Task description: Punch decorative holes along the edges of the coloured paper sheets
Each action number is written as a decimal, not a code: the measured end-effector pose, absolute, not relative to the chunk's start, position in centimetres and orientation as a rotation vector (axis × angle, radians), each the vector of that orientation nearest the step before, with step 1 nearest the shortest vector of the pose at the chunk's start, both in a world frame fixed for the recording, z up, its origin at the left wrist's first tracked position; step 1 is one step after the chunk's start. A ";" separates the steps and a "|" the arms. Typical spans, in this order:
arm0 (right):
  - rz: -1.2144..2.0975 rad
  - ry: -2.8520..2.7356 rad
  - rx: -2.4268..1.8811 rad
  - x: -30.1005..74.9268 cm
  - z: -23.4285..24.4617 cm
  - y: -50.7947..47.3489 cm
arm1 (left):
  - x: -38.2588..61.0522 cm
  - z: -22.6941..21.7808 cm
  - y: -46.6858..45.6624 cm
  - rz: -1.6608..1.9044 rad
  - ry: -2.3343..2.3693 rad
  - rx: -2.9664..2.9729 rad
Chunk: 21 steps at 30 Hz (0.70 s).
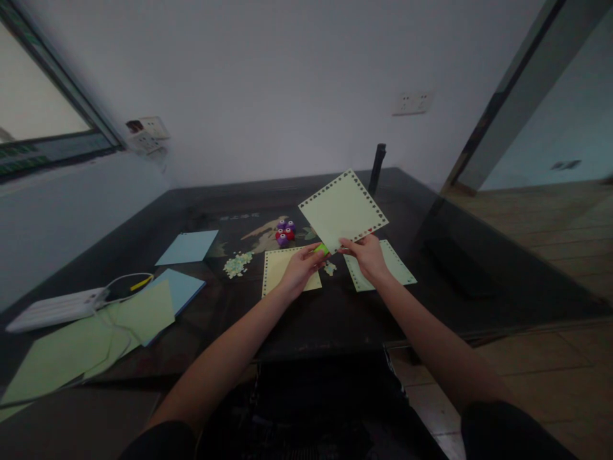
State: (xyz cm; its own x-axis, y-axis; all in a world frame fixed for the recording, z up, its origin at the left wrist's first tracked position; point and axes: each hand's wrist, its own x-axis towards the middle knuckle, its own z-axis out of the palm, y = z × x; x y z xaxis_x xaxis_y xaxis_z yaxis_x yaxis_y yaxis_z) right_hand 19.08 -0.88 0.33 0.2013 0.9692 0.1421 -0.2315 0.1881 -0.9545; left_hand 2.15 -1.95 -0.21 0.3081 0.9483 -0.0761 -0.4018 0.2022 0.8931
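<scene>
My left hand [302,267] is closed on a small bright green craft punch [322,249], which sits at the near corner of a pale green paper sheet [342,207]. Small holes run along the edges of this raised sheet. My right hand [366,255] pinches its lower right edge. Beneath my left hand lies a yellow sheet [275,271] with punched edges. Under my right wrist lies another pale green punched sheet [400,271]. Little paper cut-outs [330,268] are scattered on the table between the two sheets.
Red and purple punches [284,234] stand clustered at mid-table. A pile of paper bits [237,264] lies left of them. Farther left are a blue sheet [188,247], stacked green paper [71,345] and a white power strip [60,308] with a cable. A black upright object [377,167] stands behind.
</scene>
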 end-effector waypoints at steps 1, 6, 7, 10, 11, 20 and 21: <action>1.063 -0.966 -0.989 19.1 0.3 -0.8 | 2.1 -0.2 -1.9 1.076 0.744 0.911; 1.052 -0.971 -1.003 19.2 0.1 -0.7 | 2.2 -0.5 -1.8 1.073 0.695 0.920; 1.049 -0.976 -1.006 19.2 0.1 -0.7 | 2.3 -0.6 -1.8 1.074 0.688 0.924; 1.045 -0.986 -1.008 19.2 0.2 -0.8 | 2.3 -0.5 -1.8 1.085 0.687 0.936; 1.045 -0.990 -1.005 19.1 0.2 -0.8 | 2.4 -0.5 -1.8 1.091 0.691 0.939; 1.012 -1.052 -1.040 18.8 0.5 -1.2 | 2.7 -0.2 -2.3 1.126 0.741 0.925; 1.002 -1.068 -1.055 18.8 0.5 -1.2 | 2.7 -0.2 -2.3 1.119 0.742 0.930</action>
State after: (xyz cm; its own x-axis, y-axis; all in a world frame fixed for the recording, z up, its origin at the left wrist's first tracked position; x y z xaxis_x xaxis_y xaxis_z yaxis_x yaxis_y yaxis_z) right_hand 18.79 -1.19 0.45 0.1890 0.9661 0.1760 -0.1138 0.1996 -0.9732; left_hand 2.68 -2.34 -0.21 0.2815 0.9588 -0.0392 -0.4091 0.1569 0.8989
